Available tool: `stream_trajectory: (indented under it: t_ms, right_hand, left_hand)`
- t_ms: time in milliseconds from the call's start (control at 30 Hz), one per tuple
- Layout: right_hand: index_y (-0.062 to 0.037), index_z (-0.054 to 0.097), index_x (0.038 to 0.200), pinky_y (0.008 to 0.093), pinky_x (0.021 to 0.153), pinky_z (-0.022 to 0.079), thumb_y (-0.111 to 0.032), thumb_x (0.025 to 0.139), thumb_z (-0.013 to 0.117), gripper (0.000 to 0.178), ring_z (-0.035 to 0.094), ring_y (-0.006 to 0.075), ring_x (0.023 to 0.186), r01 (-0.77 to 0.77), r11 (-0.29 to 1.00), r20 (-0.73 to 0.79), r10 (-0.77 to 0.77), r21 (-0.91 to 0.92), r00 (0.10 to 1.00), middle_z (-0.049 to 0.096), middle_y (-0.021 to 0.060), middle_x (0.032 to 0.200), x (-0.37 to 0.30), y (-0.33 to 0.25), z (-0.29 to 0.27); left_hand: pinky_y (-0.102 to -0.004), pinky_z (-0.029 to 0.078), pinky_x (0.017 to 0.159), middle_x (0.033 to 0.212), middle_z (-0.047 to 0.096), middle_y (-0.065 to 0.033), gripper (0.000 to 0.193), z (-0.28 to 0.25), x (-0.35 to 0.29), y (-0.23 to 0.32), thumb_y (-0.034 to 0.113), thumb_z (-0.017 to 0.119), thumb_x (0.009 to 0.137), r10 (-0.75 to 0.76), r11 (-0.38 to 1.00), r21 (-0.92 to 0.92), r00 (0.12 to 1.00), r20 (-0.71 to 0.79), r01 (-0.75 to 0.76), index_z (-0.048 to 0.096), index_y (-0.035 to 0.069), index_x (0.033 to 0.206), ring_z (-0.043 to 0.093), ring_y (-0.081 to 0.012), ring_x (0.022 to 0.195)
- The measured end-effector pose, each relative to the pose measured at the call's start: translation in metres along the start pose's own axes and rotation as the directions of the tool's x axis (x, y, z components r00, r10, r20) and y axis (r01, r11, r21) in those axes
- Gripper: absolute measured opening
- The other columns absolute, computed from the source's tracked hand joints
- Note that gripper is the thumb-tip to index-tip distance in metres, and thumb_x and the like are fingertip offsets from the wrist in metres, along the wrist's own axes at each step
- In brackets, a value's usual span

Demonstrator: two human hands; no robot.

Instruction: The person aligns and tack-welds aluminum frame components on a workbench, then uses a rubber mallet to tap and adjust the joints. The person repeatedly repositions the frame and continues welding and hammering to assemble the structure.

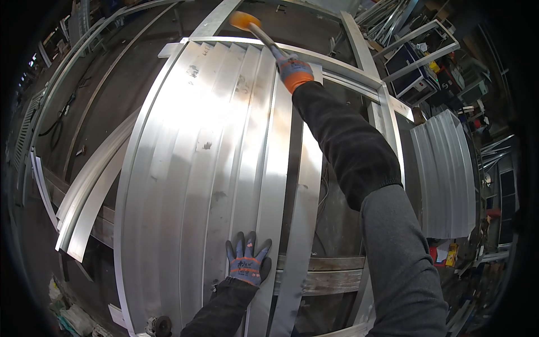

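In my right hand (293, 72), gloved in grey and orange and stretched far forward, is the handle of a mallet with an orange head (245, 21). The mallet head is raised near the far end of a metal frame (337, 65). Long silvery metal slats (224, 163) lie side by side within the frame, overlapping in steps. My left hand (247, 264), in a matching glove, rests flat on the slats toward the near end, fingers spread. A separate metal strip (303, 219) runs lengthwise just right of the slats.
Loose curved-looking profiles (92, 196) lie at the left. Stacked ribbed panels (443, 174) stand at the right, below a cart-like metal frame (421, 56) with tools. An angle grinder (159, 326) sits at the near left edge. Wooden or metal crossbeams (323, 275) support the work.
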State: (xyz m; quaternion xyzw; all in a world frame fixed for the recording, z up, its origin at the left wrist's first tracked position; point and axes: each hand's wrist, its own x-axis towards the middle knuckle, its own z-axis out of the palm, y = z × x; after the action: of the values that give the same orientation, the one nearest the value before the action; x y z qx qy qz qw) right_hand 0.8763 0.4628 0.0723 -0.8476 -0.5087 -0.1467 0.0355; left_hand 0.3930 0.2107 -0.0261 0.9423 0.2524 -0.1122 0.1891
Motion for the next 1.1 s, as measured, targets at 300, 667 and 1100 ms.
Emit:
stream_trajectory:
  t_ms: [300,667,1100]
  right_hand:
    - [-0.0252,0.048,0.147,0.0467,0.095,0.054,-0.022,0.103,0.041,0.045,0.07,0.0352,0.11,-0.227,0.968,0.251,0.247,-0.106,0.936,0.07,0.0171,0.123,-0.029,0.078,0.062]
    - [-0.0172,0.057,0.138,0.0474,0.086,0.058,-0.019,0.101,0.044,0.039,0.072,0.037,0.099,0.1,0.985,0.036,-0.096,-0.142,0.995,0.073,0.0178,0.109,-0.002,0.0,-0.001]
    - [-0.009,0.07,0.116,0.045,0.085,0.057,-0.023,0.103,0.043,0.033,0.071,0.0316,0.103,0.002,0.999,-0.007,-0.002,-0.05,1.0,0.074,0.0187,0.101,-0.019,0.018,0.019]
  left_hand:
    - [-0.0695,0.001,0.12,0.163,0.032,-0.0156,0.056,0.004,-0.003,-0.004,0.047,0.046,0.1,0.025,0.998,-0.059,0.994,-0.107,-0.031,0.039,0.04,0.155,0.019,-0.0428,0.152]
    - [-0.0707,0.008,0.118,0.158,0.038,-0.0168,0.058,0.003,0.001,-0.002,0.045,0.052,0.094,0.027,0.998,-0.047,0.992,-0.122,-0.033,0.046,0.037,0.151,0.024,-0.0437,0.149]
    - [-0.0694,0.003,0.119,0.163,0.03,-0.016,0.06,0.002,0.002,-0.003,0.045,0.052,0.096,0.013,1.0,-0.016,1.0,-0.025,-0.014,0.039,0.04,0.154,0.019,-0.0422,0.152]
